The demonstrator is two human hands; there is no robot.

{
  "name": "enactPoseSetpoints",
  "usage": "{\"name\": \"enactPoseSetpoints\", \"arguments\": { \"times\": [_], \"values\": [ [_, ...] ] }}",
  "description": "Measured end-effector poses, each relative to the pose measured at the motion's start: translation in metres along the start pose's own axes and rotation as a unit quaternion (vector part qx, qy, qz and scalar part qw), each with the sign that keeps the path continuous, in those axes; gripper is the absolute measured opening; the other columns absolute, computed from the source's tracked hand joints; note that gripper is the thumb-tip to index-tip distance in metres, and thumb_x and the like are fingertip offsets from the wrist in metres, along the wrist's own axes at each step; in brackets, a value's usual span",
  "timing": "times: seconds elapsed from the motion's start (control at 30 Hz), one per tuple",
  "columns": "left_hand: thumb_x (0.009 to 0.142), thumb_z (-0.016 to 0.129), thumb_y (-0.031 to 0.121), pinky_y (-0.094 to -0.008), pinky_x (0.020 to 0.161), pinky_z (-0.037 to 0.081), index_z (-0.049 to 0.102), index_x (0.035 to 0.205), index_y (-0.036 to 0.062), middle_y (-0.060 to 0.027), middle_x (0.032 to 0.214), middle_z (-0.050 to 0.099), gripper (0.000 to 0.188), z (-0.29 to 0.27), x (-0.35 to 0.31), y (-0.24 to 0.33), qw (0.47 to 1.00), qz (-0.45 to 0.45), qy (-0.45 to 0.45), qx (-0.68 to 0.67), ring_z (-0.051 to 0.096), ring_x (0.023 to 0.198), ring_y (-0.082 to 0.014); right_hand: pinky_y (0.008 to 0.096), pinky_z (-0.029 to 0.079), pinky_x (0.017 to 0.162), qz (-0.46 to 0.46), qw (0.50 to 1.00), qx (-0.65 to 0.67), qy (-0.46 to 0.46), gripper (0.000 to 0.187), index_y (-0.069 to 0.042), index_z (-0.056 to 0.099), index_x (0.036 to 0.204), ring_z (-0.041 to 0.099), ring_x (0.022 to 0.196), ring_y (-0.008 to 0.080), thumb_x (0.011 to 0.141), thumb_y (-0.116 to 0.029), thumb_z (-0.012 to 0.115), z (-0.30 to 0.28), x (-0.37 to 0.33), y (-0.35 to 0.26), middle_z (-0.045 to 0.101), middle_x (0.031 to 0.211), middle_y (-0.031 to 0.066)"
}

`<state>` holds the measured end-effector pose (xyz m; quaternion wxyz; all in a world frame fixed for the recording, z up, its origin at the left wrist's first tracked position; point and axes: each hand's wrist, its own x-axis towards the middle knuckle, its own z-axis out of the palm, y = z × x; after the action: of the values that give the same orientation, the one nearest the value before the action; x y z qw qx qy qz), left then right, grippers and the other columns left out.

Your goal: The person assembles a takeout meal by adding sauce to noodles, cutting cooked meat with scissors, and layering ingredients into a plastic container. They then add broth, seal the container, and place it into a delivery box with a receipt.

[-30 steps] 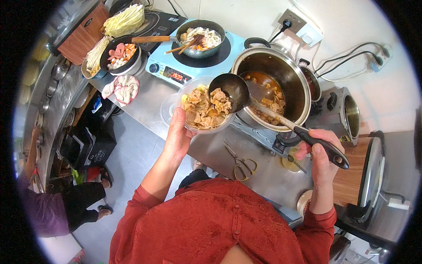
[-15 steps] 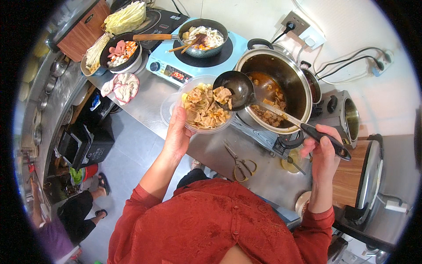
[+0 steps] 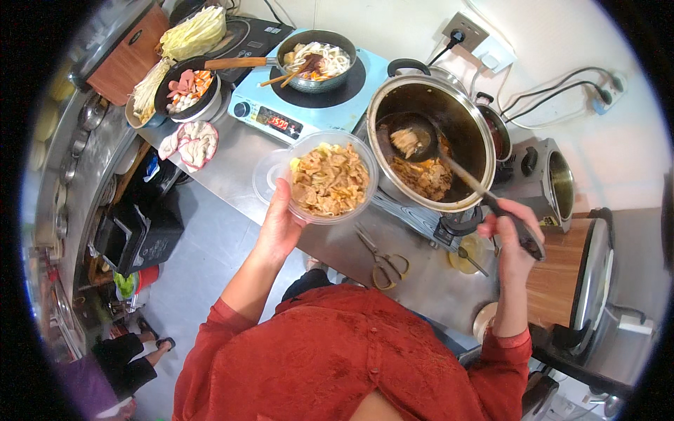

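My left hand [image 3: 279,223] grips a clear plastic bowl [image 3: 370,198] by its near-left side. Sliced cooked meat [image 3: 331,181] fills it, with some pale yellow-green pieces at the edge. In my right hand [image 3: 516,231] is the black handle of a ladle [image 3: 469,178]. The ladle's dark bowl is down inside a large steel pot [image 3: 484,126], with a few meat slices in it. More meat [image 3: 423,179] and brown broth lie in the pot beneath. A clear lid [image 3: 265,174] rests on the counter left of the bowl.
A wooden-handled pan [image 3: 319,84] of white noodles sits on a blue induction cooker [image 3: 309,116]. Scissors [image 3: 385,263] lie on the steel counter [image 3: 428,288]. Bowls of ingredients [image 3: 188,95] and a cloth-like white bundle [image 3: 189,146] are at left. Another person [image 3: 126,365] stands lower left.
The ladle has moved from over the plastic bowl rightward and down into the pot. Meat that was at its lip now lies in the plastic bowl. The other person has shifted downward.
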<state>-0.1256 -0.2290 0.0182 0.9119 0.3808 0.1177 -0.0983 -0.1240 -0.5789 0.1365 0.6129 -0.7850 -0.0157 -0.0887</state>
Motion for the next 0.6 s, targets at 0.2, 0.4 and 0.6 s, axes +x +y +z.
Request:
{"name": "enactPoseSetpoints", "arguments": {
  "times": [0.2, 0.4, 0.6],
  "values": [
    [0.084, 0.049, 0.071, -0.0465, 0.109, 0.037, 0.025, 0.151, 0.0146, -0.0076, 0.152, 0.034, 0.091, -0.009, 0.003, -0.008, 0.999, -0.003, -0.012, -0.035, 0.037, 0.138, -0.0264, 0.0236, 0.056, 0.069, -0.022, 0.996, -0.084, 0.000, 0.021, 0.001, 0.066, 0.107, 0.068, 0.076, 0.0131, 0.086, 0.002, 0.063, 0.004, 0.014, 0.016, 0.064, 0.090, 0.0078],
    [0.082, 0.049, 0.072, -0.0462, 0.108, 0.037, 0.023, 0.152, 0.0152, -0.0071, 0.152, 0.033, 0.093, -0.012, 0.003, -0.017, 0.998, -0.020, -0.037, -0.040, 0.036, 0.138, -0.0265, 0.0263, 0.049, 0.069, -0.179, 0.952, -0.245, -0.048, 0.025, -0.001, 0.069, 0.101, 0.063, 0.075, 0.0144, 0.077, 0.005, 0.068, -0.006, 0.018, 0.020, 0.066, 0.084, 0.0102],
    [0.084, 0.057, 0.065, -0.0433, 0.106, 0.041, 0.019, 0.152, 0.0157, -0.0064, 0.150, 0.036, 0.092, -0.010, -0.003, -0.018, 0.999, 0.023, -0.016, -0.019, 0.040, 0.135, -0.0245, 0.0296, 0.055, 0.063, -0.065, 0.994, 0.058, 0.065, 0.027, 0.001, 0.060, 0.114, 0.066, 0.068, 0.0197, 0.091, -0.013, 0.061, -0.010, -0.001, -0.002, 0.066, 0.088, 0.0153]
  ]
}}
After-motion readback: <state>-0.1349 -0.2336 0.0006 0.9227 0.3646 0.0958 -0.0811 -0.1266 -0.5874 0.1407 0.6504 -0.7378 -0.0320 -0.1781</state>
